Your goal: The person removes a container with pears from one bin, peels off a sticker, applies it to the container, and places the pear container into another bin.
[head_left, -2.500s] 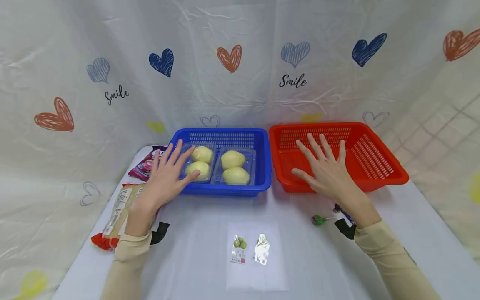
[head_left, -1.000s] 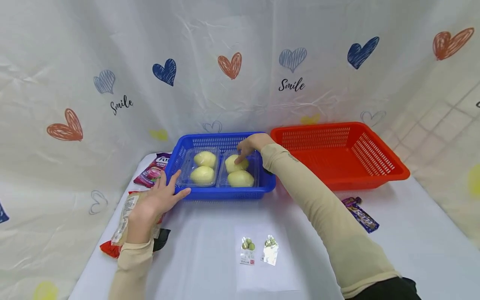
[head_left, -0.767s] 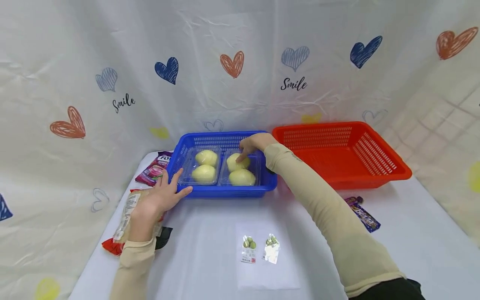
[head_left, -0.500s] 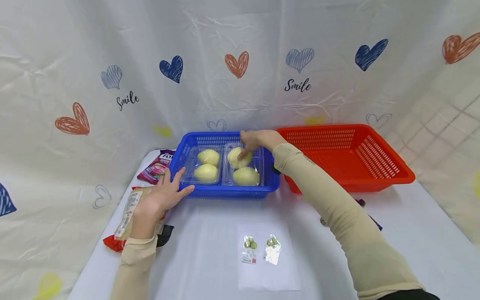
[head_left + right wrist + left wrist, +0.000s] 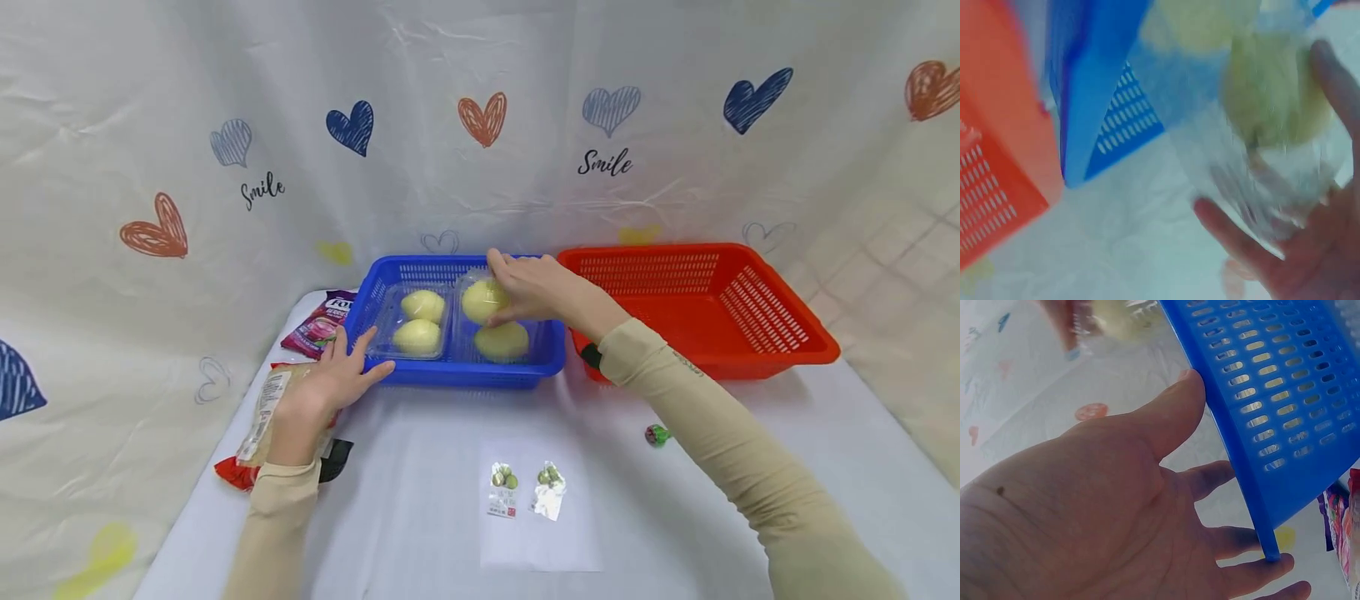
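My right hand (image 5: 543, 287) grips a clear plastic box (image 5: 465, 332) from its far right side, thumb and fingers around it. The box holds two pale yellow round fruits, whose kind I cannot tell, and is tilted, its far end raised above the blue basket (image 5: 450, 373). A second clear box (image 5: 387, 321) with two similar fruits sits in the basket's left half. My left hand (image 5: 330, 387) touches the basket's front left corner with spread fingers. In the left wrist view, its thumb and fingertips meet the blue rim (image 5: 1235, 459).
The red basket (image 5: 735, 365) stands right of the blue one. Packets lie left: a purple bag (image 5: 318, 327) and a beige packet (image 5: 262, 417). A green lollipop (image 5: 657, 435) lies beneath the right forearm. Two small sachets (image 5: 502, 502) rest on a white sheet (image 5: 536, 554).
Both hands came from hovering flat to the blue basket. My right hand has taken hold of the right box and raised its far end. The left hand stays at the basket's corner.
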The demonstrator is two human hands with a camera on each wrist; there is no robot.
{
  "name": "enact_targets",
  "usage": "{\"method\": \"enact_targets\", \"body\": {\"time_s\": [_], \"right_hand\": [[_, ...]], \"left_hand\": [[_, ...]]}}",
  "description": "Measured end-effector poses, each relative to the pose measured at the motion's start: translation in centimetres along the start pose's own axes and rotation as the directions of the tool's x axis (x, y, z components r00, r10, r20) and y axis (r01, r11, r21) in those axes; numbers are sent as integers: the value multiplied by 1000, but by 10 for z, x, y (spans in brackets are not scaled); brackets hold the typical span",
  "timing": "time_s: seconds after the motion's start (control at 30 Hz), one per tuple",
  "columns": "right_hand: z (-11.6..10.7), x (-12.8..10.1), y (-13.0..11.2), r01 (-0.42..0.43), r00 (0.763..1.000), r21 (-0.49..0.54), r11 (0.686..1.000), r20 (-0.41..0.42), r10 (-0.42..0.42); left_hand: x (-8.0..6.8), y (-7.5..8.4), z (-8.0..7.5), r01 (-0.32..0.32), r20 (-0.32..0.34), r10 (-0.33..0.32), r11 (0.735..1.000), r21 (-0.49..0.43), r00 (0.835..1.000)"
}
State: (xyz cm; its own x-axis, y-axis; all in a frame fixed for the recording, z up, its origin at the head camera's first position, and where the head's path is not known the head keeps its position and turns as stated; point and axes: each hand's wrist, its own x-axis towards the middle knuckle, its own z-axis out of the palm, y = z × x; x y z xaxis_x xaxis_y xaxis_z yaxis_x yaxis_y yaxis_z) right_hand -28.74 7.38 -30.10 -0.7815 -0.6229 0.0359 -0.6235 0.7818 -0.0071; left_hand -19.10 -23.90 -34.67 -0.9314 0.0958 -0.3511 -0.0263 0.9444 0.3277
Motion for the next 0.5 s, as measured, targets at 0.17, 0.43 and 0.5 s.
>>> {"method": "enact_targets", "body": {"time_s": [0.17,0.43,0.5], "right_hand": [[-12,-40,-17,8,966,-152,988,-256,-48],[-35,-95,-45,-22,888,-37,999,-461,2],[-38,-106,-53,12,867,-14,1000,-498,-18]], "left_hand": [[-3,0,-2,6,5,-7,1000,7,1000],[-4,0,-3,-1,3,1,1000,-4,1000],[-3,1,-2,-8,8,8,1000,-7,1000]]}}
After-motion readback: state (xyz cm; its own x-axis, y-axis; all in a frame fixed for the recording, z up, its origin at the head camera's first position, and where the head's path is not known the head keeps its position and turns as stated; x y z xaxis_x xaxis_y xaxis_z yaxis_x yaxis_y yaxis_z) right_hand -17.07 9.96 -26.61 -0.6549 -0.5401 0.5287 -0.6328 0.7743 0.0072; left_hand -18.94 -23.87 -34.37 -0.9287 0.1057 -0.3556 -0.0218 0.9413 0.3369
